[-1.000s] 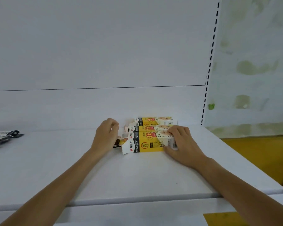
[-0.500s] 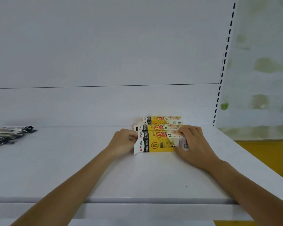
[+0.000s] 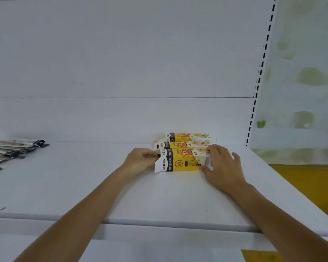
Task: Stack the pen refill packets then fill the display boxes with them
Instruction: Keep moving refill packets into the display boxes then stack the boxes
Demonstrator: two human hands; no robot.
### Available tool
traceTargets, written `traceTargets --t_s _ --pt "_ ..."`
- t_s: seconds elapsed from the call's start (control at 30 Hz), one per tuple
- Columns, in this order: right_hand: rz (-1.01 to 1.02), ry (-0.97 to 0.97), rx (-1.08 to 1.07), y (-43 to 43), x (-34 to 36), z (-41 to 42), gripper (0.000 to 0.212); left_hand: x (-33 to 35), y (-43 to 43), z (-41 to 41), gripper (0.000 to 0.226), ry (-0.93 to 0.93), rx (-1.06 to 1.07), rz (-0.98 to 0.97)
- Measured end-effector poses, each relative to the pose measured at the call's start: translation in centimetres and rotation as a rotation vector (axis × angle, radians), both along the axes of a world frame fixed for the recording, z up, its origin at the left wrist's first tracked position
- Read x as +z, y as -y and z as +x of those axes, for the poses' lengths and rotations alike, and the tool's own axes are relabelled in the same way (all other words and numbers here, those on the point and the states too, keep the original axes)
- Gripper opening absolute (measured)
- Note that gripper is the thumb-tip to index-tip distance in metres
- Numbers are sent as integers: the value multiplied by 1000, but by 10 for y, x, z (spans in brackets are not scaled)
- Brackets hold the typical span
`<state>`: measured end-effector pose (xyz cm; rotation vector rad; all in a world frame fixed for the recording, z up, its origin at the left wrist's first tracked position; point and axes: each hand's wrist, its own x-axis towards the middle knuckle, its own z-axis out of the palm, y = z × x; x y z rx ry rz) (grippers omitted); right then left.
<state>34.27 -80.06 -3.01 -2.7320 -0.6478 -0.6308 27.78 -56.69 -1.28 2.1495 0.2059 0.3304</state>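
Observation:
Three yellow, black and white display boxes lie side by side on the white shelf point(image 3: 83, 186), one behind the other. My right hand point(image 3: 221, 165) grips the right end of the nearest display box point(image 3: 178, 162). My left hand point(image 3: 140, 158) is closed at that box's open left end, pinching something small and dark at the flap; what it is cannot be made out. The middle box point(image 3: 180, 144) and the far box point(image 3: 186, 137) sit against the back panel. A pile of pen refill packets point(image 3: 9, 151) lies at the shelf's far left, away from both hands.
The shelf's front edge point(image 3: 159, 223) runs across below my forearms. A slotted upright point(image 3: 257, 87) stands at the right end of the shelf, with a pale wall and a yellow floor point(image 3: 311, 186) beyond it.
My left hand has slid right, up against the open left end of the nearest box. The right hand has stayed on the box's right end. The view has shifted left, showing more of the packet pile.

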Motion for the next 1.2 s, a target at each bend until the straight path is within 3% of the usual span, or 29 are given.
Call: traceTargets --t_s 0.07,0.2,0.27,0.4,0.53,0.67,0.93,1.2 --pt "-79 -4 3 -3 7 -1 56 3 -13 -21 7 102 73 -119" --pt "-8 -27 216 -49 39 -21 65 -1 -49 -84 13 137 374 228" --pt "93 -38 386 -93 50 -43 59 -5 -66 -119 19 65 458 261" --pt "166 -31 663 -187 50 -101 55 -2 -106 -200 42 31 646 351" --pt "224 -176 841 -270 58 -152 54 13 -148 -292 71 0 836 449" --pt "250 -176 948 -343 85 -200 55 19 -197 -365 59 16 967 497" --pt "69 -208 949 -484 76 -280 57 20 -325 -439 44 25 800 561" --pt "92 -275 825 -570 73 -285 59 29 -440 -441 36 36 599 474"
